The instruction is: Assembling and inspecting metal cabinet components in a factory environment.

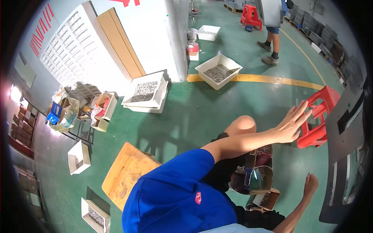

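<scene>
My left hand (293, 124) is stretched out to the right with its fingers extended, holding nothing I can see. Just beyond its fingertips stands a red plastic stool (320, 116). My right hand (310, 185) is lower down, its fingers closed; whatever they hold, if anything, is hidden. Both hands are near a large dark grey metal panel (345, 136) with cutouts, upright along the right side, and neither visibly touches it. Below my left forearm, cut-open containers (261, 179) with small metal parts sit by my legs. A small cardboard box (271, 199) is beside them.
A wooden stool (128, 171) stands behind me. White bins of small parts, including one bin (218, 72) by the yellow floor line, are spread over the green floor. At the upper right, a person (273, 42) carries a grey panel (270, 13). Stacked panels (311, 23) line the wall.
</scene>
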{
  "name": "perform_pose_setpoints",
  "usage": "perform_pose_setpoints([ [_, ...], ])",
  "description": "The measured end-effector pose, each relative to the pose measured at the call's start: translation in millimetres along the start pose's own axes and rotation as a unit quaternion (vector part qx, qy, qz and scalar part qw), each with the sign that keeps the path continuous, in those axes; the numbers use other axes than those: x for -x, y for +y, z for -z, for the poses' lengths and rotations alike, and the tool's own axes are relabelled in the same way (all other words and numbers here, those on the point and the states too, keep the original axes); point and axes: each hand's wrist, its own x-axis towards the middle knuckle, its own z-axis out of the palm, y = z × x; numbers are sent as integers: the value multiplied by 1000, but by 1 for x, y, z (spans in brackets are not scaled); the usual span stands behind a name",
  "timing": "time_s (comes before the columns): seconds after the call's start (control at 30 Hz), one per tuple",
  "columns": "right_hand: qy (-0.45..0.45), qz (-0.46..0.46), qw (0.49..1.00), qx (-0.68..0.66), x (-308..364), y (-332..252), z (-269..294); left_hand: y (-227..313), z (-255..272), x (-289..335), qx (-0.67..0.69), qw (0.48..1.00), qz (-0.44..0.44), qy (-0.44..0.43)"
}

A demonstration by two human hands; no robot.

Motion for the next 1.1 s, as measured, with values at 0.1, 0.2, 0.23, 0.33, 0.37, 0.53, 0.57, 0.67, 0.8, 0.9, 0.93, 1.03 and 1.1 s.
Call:
perform_pose_setpoints([
  [0.1,14,7,1000,-18,-1,-1,-2,2,-2,0,-7,1000,-1,-10],
  [0.2,-11,-18,999,-26,1,2,1,1,-5,0,-9,1000,-3,-17],
  [0.23,-31,-35,999,-27,1,2,2,-2,-7,-3,-16,1000,-9,-17],
  [0.33,-18,-23,999,-19,4,10,-3,-15,-13,-21,-44,998,-47,-27],
  [0.37,-13,-15,1000,-21,2,10,-4,-23,-11,-29,-58,996,-60,-30],
  [0.53,18,15,1000,1,6,16,-9,-57,-8,-44,-72,990,-105,-58],
  [0.57,11,0,1000,-6,5,18,-9,-59,-9,-44,-69,993,-66,-65],
  [0.67,-9,-23,1000,-18,9,25,-14,-57,-12,-36,-57,996,5,-74],
  [0.8,9,-6,1000,-6,7,18,-12,-47,-13,-33,-59,996,2,-72],
  [0.9,3,-18,1000,-17,1,11,-11,-46,-12,-31,-52,997,6,-56],
  [0.93,0,-24,999,-23,-1,9,-11,-46,-12,-29,-48,998,11,-50],
  [1.03,-25,-45,998,-33,-4,3,-3,-45,-10,-30,-28,998,27,-40],
  [1.1,-6,-35,999,-40,-2,6,-5,-43,-10,-30,-29,999,27,-37],
])
